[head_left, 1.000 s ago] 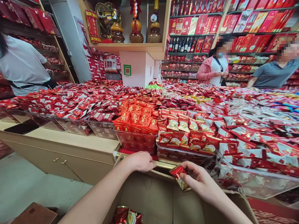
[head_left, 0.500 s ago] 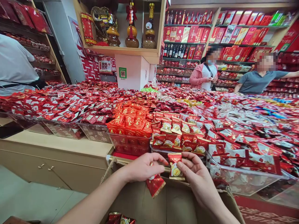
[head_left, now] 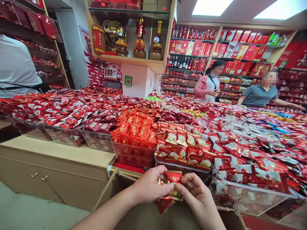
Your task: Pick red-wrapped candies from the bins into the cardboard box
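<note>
Red, gold-edged DURIAN packet (head_left: 174,178), right hand (head_left: 199,194) pinching it, left hand (head_left: 151,184) gripping second packet (head_left: 164,203)

- It's a shop, and packed!
- Clear bins (head_left: 261,202) line the counter (head_left: 57,150), heaped with wrapped packets (head_left: 137,130), mostly red!
- Back wall: shelves (head_left: 215,44) of bottles (head_left: 188,32) and boxes (head_left: 184,47), row above row!
- Gourd-shaped bottles (head_left: 139,50) in a display cabinet (head_left: 129,59)!
- And there, a QR-code sign (head_left: 128,81) on the white pillar (head_left: 139,88)!
</note>
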Available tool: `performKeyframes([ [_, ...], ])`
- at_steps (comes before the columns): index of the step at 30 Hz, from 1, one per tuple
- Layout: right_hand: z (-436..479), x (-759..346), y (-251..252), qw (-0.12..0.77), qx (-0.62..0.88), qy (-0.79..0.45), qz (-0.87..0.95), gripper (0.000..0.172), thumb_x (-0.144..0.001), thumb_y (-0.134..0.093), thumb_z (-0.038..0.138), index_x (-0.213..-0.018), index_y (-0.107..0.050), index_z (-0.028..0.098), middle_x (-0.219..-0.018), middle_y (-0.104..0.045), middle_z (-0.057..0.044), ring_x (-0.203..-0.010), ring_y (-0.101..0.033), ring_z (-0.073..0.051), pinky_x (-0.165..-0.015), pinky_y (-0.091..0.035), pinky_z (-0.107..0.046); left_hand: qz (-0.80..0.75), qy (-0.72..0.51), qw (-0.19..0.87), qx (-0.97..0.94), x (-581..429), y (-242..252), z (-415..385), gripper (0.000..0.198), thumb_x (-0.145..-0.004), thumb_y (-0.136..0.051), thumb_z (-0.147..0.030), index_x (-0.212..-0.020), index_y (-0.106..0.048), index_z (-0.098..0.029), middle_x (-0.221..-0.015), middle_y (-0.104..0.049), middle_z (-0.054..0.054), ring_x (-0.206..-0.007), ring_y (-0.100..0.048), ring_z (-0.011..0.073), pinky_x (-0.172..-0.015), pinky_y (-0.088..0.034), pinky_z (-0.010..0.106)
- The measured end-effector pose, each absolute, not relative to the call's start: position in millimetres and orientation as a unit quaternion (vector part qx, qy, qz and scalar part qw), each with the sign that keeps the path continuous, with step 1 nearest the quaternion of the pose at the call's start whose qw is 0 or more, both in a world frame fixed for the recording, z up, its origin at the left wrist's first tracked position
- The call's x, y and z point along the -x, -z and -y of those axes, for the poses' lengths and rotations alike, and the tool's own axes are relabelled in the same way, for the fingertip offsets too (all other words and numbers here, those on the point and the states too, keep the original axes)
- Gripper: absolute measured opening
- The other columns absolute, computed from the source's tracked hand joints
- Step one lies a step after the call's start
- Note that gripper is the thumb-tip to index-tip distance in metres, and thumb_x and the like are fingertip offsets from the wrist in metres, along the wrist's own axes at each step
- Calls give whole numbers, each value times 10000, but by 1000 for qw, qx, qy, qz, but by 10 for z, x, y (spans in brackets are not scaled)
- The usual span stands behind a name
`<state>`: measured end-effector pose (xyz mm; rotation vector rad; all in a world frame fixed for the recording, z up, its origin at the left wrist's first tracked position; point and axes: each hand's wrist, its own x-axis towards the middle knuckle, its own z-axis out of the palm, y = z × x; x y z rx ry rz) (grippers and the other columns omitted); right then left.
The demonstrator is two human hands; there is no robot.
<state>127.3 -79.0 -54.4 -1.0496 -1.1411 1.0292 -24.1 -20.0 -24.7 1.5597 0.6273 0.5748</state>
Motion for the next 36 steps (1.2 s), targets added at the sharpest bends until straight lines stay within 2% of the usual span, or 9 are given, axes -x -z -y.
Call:
performKeyframes([
  [5,849,-1188,533,611,451,-416,500,204,-717,-649,334,-847,-543,218,-832,-570,-21,-775,-563,-152,-678,-482,-232,-293,-293,597,-688,253,219,196,268,-746,-586,-336,-902,-559,-120,-732,-561,3,-626,-485,99,-567,-383,197],
  [10,736,-1305,244,588,464,-358,558,181,-730,-630,335,-832,-543,214,-784,-595,-28,-730,-580,-157,-652,-494,-249,-321,-369,534,-690,334,92,88,259,-762,-552,-346,-905,-574,-131,-687,-597,5,-605,-531,110,-553,-414,196],
  [13,413,-1422,-152,560,486,-284,608,229,-712,-628,357,-833,-536,186,-760,-616,-48,-696,-596,-178,-618,-495,-276,-398,-437,436,-678,406,-47,-177,287,-797,-478,-342,-962,-581,-132,-807,-661,54,-696,-594,150,-623,-461,234],
  [16,-38,-1426,-480,467,544,-204,666,208,-737,-586,328,-856,-528,168,-793,-638,-55,-684,-606,-171,-597,-483,-267,-430,-455,385,-678,418,-163,-496,334,-798,-453,-289,-1065,-561,-121,-1018,-643,90,-900,-590,180,-768,-459,261],
  [18,-301,-1358,-578,392,578,-147,701,158,-745,-576,293,-831,-551,163,-768,-648,-41,-661,-601,-159,-574,-463,-250,-435,-441,368,-694,384,-219,-640,345,-786,-440,-217,-1094,-563,-122,-1063,-632,82,-944,-583,174,-808,-449,256],
  [20,-474,-1274,-588,344,591,-116,721,96,-722,-596,248,-753,-584,157,-695,-649,-30,-617,-590,-156,-543,-437,-241,-435,-411,348,-722,336,-265,-697,354,-760,-449,-169,-1085,-588,-166,-1005,-663,36,-902,-602,168,-794,-459,256],
  [24,-548,-1196,-532,287,606,-53,740,55,-698,-601,193,-676,-622,147,-685,-656,-56,-641,-588,-187,-588,-419,-273,-449,-348,282,-773,269,-359,-637,375,-741,-505,-204,-1105,-586,-240,-977,-677,1,-892,-602,193,-785,-456,273],
  [30,-401,-1368,-626,201,613,18,764,185,-735,-576,233,-859,-672,136,-894,-655,-129,-842,-585,-255,-744,-415,-329,-475,-234,183,-829,203,-540,-603,355,-733,-534,-257,-1082,-599,-269,-1043,-652,10,-940,-587,203,-790,-433,249],
  [36,-308,-1590,-703,123,616,6,778,241,-705,-634,189,-941,-676,165,-940,-671,-100,-924,-563,-286,-794,-421,-364,-488,-121,95,-859,74,-722,-679,412,-677,-541,-225,-1084,-600,-260,-1040,-653,43,-945,-587,230,-778,-443,274],
])
